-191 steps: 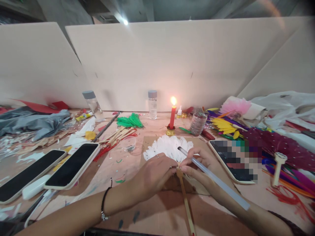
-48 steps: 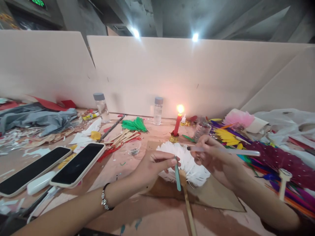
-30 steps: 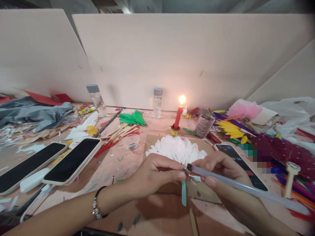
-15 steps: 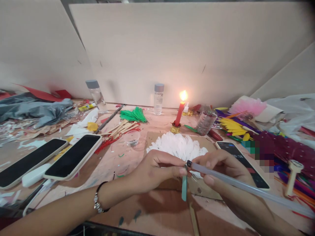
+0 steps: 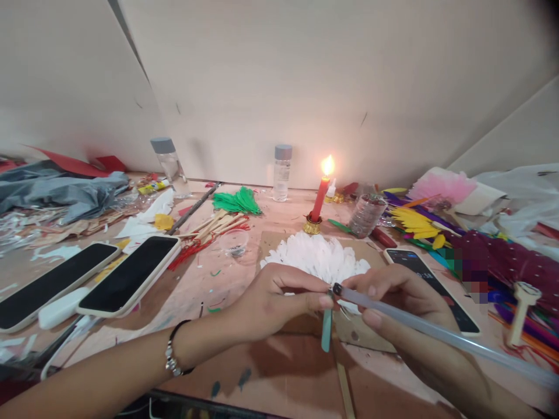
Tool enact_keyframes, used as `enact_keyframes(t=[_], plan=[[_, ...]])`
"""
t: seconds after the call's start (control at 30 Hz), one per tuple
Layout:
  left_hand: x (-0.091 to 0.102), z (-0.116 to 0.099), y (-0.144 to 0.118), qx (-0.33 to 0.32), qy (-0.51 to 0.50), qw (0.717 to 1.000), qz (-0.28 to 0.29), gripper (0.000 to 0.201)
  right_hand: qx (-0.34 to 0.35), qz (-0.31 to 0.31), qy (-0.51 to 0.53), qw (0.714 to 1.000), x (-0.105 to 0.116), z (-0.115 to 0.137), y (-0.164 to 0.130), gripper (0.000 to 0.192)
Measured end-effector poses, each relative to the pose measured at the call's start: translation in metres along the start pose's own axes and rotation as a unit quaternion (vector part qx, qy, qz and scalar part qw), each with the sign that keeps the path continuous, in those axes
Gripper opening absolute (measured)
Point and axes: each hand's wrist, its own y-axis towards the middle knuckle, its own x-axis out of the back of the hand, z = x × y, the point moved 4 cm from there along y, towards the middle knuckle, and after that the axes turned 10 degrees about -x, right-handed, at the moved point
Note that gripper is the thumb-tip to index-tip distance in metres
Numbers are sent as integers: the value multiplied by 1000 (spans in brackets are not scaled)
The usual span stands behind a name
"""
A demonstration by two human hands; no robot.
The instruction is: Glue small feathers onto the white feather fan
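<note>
Gluing step, likely. Left hand (image 5: 271,302) grip pinched on teal stick (image 5: 326,334), just before white feather fan (image 5: 317,259). Right hand (image 5: 393,299) grip closed round glue stick (image 5: 437,333), blackened tip touching teal stick's top. Next calls for steady press at joint.

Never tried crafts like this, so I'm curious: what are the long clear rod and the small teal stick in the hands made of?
The long clear rod looks like milky, translucent hot-melt glue: smooth, with a darkened tip. The teal stick looks like a flat painted wooden craft stick with a matte finish, though it could be plastic.
</note>
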Motion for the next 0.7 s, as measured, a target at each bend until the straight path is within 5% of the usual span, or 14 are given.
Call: enact_keyframes(t=[0.7], plan=[[1, -16, 1, -24, 129, 991, 9, 31, -11, 11, 7, 1000, 3, -7, -2, 16]])
